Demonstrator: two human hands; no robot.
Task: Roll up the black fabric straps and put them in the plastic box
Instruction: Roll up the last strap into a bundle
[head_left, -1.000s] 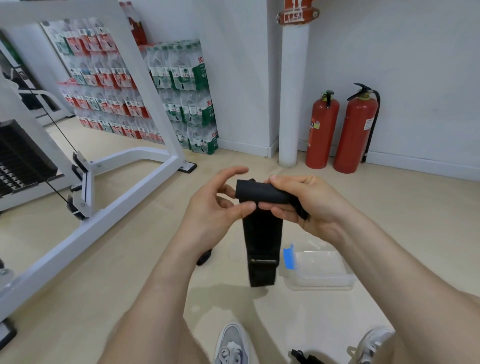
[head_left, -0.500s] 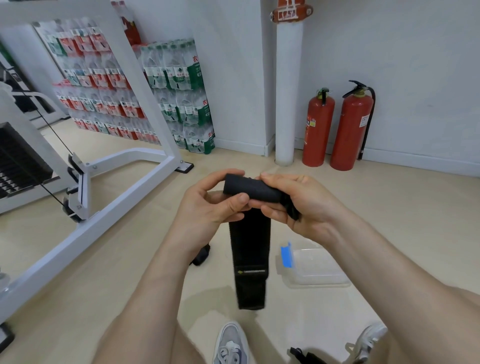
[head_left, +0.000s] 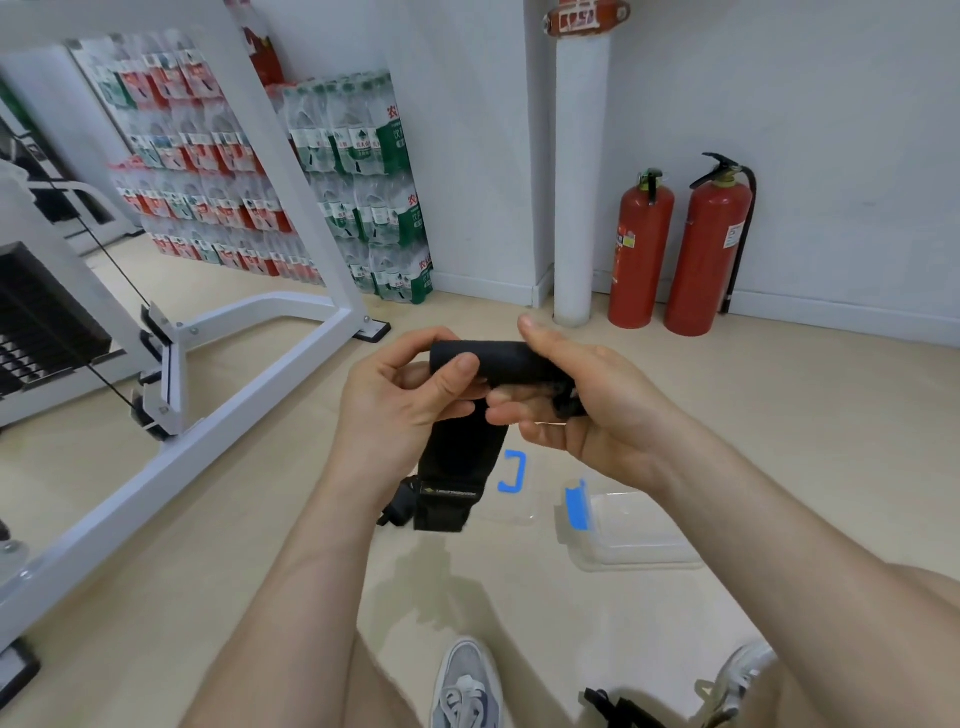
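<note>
1. Compared with half a second ago, the hanging tail of the black fabric strap (head_left: 497, 360) is shorter and the roll at its top is thicker. The right thumb (head_left: 531, 328) has lifted off the roll and points up.
2. The left hand (head_left: 400, 400) pinches the roll's left end between thumb and fingers. The right hand (head_left: 589, 408) curls its fingers under the right end. The hands are close together and hold the strap in the air, above and left of the plastic box (head_left: 644, 556).
3. Open floor (head_left: 779, 441) lies around the box. The white machine frame (head_left: 249, 389) is well to the box's left, and two fire extinguishers (head_left: 641, 249) stand far behind it by the wall. The shoes (head_left: 467, 686) are on the near side of the box.
4. The box stands open, with a blue clip on its left edge, and the floor shows through its clear bottom. A clear lid (head_left: 511, 512) lies just left of the box. Left of that lid lies a second strap (head_left: 397, 506), partly behind the hanging tail.
</note>
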